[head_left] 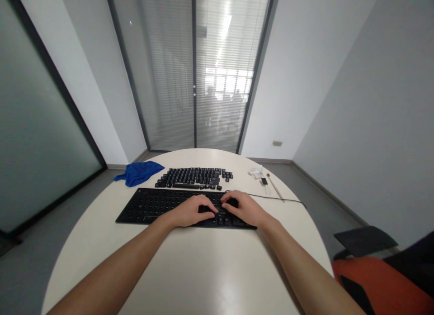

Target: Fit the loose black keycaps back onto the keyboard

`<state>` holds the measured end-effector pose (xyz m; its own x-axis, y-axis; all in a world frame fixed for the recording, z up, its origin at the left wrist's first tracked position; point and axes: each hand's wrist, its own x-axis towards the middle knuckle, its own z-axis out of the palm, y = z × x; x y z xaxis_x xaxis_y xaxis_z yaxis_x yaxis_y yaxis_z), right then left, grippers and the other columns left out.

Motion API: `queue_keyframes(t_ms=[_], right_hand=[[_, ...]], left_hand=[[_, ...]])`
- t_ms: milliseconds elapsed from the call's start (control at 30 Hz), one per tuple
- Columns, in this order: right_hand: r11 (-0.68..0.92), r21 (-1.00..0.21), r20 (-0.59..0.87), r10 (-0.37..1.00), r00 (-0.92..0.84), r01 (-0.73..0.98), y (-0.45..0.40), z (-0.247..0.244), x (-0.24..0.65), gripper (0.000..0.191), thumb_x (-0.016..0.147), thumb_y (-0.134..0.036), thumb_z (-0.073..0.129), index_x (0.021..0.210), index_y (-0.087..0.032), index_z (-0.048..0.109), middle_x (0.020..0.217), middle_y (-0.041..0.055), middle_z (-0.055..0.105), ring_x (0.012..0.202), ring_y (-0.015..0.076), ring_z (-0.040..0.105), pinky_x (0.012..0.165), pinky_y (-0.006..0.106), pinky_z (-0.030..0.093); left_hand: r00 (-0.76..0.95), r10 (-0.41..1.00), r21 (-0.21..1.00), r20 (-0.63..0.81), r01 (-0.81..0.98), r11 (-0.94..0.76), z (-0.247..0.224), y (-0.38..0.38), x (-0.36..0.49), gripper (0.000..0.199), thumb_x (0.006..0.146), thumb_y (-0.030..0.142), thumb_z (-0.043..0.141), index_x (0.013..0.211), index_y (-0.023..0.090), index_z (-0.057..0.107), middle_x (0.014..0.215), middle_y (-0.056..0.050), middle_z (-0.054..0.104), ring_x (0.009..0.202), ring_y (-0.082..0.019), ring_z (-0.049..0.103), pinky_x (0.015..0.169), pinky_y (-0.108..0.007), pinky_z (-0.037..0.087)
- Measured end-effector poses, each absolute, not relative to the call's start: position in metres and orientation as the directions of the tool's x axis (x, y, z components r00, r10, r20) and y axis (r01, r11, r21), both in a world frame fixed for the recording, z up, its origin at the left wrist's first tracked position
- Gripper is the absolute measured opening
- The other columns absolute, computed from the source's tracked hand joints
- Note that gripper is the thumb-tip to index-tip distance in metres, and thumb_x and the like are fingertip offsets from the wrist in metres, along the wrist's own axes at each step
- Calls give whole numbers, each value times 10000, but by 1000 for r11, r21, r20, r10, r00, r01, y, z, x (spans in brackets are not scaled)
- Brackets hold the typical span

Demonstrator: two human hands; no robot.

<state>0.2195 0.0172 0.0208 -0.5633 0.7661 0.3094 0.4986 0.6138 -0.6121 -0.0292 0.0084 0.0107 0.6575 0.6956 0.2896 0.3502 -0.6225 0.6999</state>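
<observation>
Head view: the black keyboard (pixel 145 207) lies flat on the round, pale counter (pixel 210 269), long side toward you, both your hands over its right half.

Your left hand (pixel 188 211) is palm down, wrist at the keyboard's near edge. Its fingers (pixel 207 202) are curled, thumb and index tips close together with a small gap, down at the keys. Can't tell if they pinch a keycap; too small to see.

Your right hand (pixel 247 210) comes in from the other side, facing the left. Its fingers (pixel 233 209) are bent, thumb and index tips near each other just above the keyboard. Can't tell if anything is in them. Hands are apart, narrow gap between the tips.

Some raised keys (pixel 221 221) show on the keyboard's near side, below that gap.

Loose black keycaps (pixel 193 175) sit in rows just beyond the keyboard, laid out roughly like a key layout, with a long bar (pixel 186 186) in the nearest row.

Blue cloth (pixel 140 172) is crumpled at the far left. Far right: crumpled white tissue (pixel 256 172), a small black item (pixel 264 181) beside it, then a thin stick (pixel 275 187). Black cable (pixel 286 199) runs right, to the counter edge.

Chair with a red seat (pixel 383 279) stands right of the counter.
</observation>
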Motion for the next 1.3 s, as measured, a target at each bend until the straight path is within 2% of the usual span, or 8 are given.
queue_keyframes(t_ms=[200,633,833,1067,1300], right_hand=[[624,-584,305,761,-572,519,21,19,222,103,898,-241,639,974,-233,707,999,30,738,942,200,664,883,334,488],[631,-572,304,757,-579,524,20,20,223,102,900,-231,631,953,-228,718,973,31,736,921,195,658,870,330,486],[631,-569,301,756,-581,527,18,24,221,108,891,-206,629,944,-225,721,960,32,741,920,199,658,877,338,487],[643,-576,308,743,-594,505,19,23,221,109,898,-215,624,945,-223,722,956,40,745,923,204,661,876,342,492],[642,-564,306,747,-590,520,20,21,222,101,894,-219,640,949,-227,725,961,33,741,919,200,654,875,338,487]], left_hand=[[658,703,713,271,353,-605,9,8,-29,180,855,374,741,929,210,752,955,-44,727,922,-192,645,880,-318,480],[685,676,713,272,329,-619,9,9,-29,192,833,382,766,903,205,748,945,-42,733,927,-192,636,878,-318,470],[689,663,677,293,340,-652,9,8,-28,205,821,400,776,892,209,752,948,-47,731,928,-198,638,877,-321,469],[712,635,583,300,389,-713,14,5,-27,145,806,320,790,884,207,744,936,-50,712,951,-212,619,889,-330,460],[683,657,578,319,409,-706,14,3,-23,196,901,366,693,802,200,725,845,-27,708,874,-188,617,913,-330,425]])
